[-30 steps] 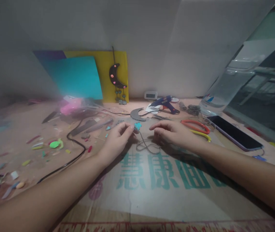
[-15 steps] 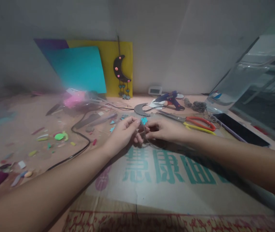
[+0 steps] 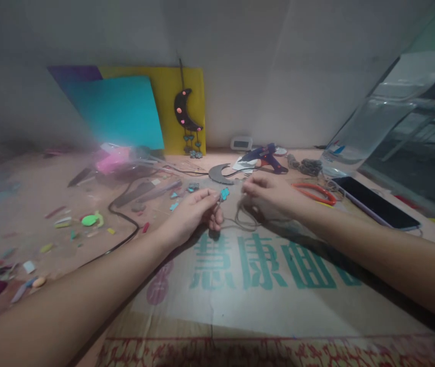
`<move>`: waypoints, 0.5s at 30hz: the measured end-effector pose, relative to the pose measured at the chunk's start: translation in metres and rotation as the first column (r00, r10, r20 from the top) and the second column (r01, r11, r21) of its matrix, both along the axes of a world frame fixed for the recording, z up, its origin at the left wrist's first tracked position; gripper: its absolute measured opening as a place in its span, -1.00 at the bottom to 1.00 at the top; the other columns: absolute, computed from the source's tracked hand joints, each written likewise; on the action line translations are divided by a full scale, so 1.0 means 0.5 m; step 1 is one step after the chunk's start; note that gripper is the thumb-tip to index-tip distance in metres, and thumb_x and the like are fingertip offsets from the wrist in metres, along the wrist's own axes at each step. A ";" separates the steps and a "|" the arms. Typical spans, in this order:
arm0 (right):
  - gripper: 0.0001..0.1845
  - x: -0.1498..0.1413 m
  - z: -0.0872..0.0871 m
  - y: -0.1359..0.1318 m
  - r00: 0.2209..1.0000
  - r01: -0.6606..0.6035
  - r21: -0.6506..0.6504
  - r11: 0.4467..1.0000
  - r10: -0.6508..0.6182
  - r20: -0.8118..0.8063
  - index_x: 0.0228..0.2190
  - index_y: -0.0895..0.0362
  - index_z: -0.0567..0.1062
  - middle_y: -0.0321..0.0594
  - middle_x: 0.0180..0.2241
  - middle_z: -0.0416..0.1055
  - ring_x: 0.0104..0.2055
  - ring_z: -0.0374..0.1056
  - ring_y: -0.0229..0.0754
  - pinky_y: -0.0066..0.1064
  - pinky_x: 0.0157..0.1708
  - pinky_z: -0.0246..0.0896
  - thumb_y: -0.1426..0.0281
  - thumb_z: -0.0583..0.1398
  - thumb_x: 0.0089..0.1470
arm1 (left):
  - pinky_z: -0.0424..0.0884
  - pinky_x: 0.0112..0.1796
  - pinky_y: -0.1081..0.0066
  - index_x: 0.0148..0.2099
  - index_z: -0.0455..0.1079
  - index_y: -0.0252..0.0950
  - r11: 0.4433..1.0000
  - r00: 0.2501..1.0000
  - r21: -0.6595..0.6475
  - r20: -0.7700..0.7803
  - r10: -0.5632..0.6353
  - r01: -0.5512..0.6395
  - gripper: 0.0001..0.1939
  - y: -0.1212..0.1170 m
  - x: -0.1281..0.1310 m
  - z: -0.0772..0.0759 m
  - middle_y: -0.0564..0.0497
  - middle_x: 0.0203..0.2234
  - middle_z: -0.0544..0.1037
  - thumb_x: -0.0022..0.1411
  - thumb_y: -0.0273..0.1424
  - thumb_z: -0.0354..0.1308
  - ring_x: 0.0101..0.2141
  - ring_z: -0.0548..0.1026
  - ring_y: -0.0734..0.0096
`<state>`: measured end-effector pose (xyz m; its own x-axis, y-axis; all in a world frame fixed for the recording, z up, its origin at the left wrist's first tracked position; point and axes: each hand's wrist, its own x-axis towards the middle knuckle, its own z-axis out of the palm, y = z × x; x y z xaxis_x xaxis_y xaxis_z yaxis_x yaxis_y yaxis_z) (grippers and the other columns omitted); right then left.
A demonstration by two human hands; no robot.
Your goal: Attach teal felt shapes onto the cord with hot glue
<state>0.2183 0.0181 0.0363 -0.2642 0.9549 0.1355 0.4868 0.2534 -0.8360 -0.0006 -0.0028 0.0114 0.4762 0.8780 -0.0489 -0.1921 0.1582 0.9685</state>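
My left hand [image 3: 198, 211] pinches a small turquoise flower-shaped piece [image 3: 224, 193] between thumb and fingers, above the printed sheet. To its right, my right hand [image 3: 269, 193] is closed at the fingertips, slightly blurred, with a thin grey cord [image 3: 246, 224] running up to them. The cord curls in loose loops below that hand. Beyond the hands lies a grey crescent moon cutout [image 3: 220, 174]. More turquoise cutouts [image 3: 174, 206] lie just left of my left hand. Behind my right wrist, the orange-handled scissors [image 3: 315, 192] are partly hidden.
A glue gun [image 3: 265, 157] and grey yarn [image 3: 311, 167] lie at the back. A phone [image 3: 376, 203] is at right. A decorated dark moon [image 3: 185, 112] hangs before a yellow board [image 3: 160, 81]. Scraps and a black cable [image 3: 129, 219] spread across the left.
My right hand has moved away from my left, up and to the right, and now covers the scissor blades. The flower piece stays in my left hand; more of the cord loops show.
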 end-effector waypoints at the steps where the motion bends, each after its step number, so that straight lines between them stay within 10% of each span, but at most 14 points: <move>1: -0.68 0.018 0.004 0.009 0.997 0.051 0.044 0.998 -0.048 -0.061 -0.50 0.15 0.44 -0.27 -0.54 0.36 -0.48 0.24 -0.26 -0.42 -0.43 0.16 0.17 0.17 0.13 | 0.30 -0.65 0.58 -0.35 0.24 -0.28 1.000 1.000 -0.005 -0.005 0.014 -0.014 -0.74 -0.001 0.001 0.000 0.11 -0.69 0.46 0.21 -0.22 0.16 -0.71 0.39 0.55; 4: -0.52 0.055 0.021 0.020 0.979 0.123 0.095 0.988 -0.105 -0.174 -0.56 0.14 0.43 -0.19 -0.51 0.41 -0.42 0.30 -0.22 -0.37 -0.32 0.24 0.07 0.07 0.20 | 0.29 -0.67 0.57 -0.35 0.23 -0.27 0.999 1.000 -0.019 -0.013 0.027 -0.028 -0.74 -0.002 0.002 0.000 0.13 -0.70 0.44 0.21 -0.21 0.16 -0.73 0.37 0.54; 7: -0.67 0.061 0.039 -0.001 0.997 -0.049 0.078 0.996 0.044 0.062 -0.26 0.12 0.55 -0.15 -0.32 0.50 -0.32 0.38 -0.17 -0.33 -0.27 0.28 0.13 0.18 0.12 | 0.26 -0.68 0.59 -0.38 0.21 -0.27 0.998 0.998 -0.020 -0.030 0.061 -0.061 -0.75 -0.003 0.003 0.002 0.14 -0.72 0.41 0.23 -0.23 0.12 -0.75 0.31 0.58; 10: -0.23 0.066 0.041 -0.032 0.920 -0.198 0.039 0.979 0.172 0.353 0.14 0.01 0.37 -0.16 -0.13 0.48 -0.24 0.40 -0.12 -0.35 -0.30 0.27 0.23 0.39 -0.14 | 0.23 -0.68 0.62 -0.40 0.21 -0.28 0.988 0.988 0.009 -0.036 0.151 -0.151 -0.77 -0.002 0.001 0.007 0.15 -0.72 0.39 0.25 -0.28 0.08 -0.73 0.29 0.60; 15: -0.20 0.126 0.010 -0.044 0.844 -0.204 -0.044 0.978 0.198 0.499 0.16 -0.03 0.35 -0.28 -0.32 0.49 -0.39 0.37 -0.19 -0.40 -0.45 0.18 0.41 0.37 -0.16 | 0.28 -0.63 0.60 -0.44 0.20 -0.29 0.873 0.883 0.152 -0.003 0.469 -0.464 -0.76 0.010 -0.008 0.010 0.13 -0.67 0.39 0.27 -0.32 0.05 -0.67 0.33 0.59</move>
